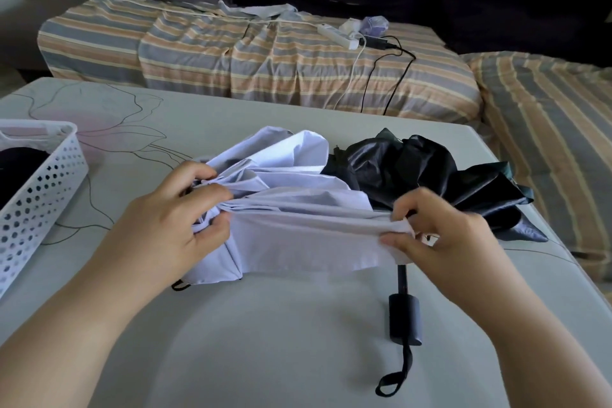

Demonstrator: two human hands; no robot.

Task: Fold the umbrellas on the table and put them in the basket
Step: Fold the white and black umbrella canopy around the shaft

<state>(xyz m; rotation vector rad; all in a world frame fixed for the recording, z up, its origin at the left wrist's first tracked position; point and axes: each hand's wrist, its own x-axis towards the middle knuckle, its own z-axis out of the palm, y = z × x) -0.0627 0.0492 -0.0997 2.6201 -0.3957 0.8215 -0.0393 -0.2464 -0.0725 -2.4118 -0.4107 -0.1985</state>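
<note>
At desk (298, 358) centre, left hand (172, 228) and right hand (440, 235) each pinching pale umbrella (291, 205) canopy, pleats half-gathered; dark umbrella (430, 172) unfolded behind; basket (49, 182) far left holds something dark.

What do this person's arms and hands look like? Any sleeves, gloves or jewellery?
Both forearms are bare as far as the picture shows: no sleeves in view. The left hand and right hand wear no gloves, and no rings, watch or bracelet show. Fingernails look short and unpainted.
</note>
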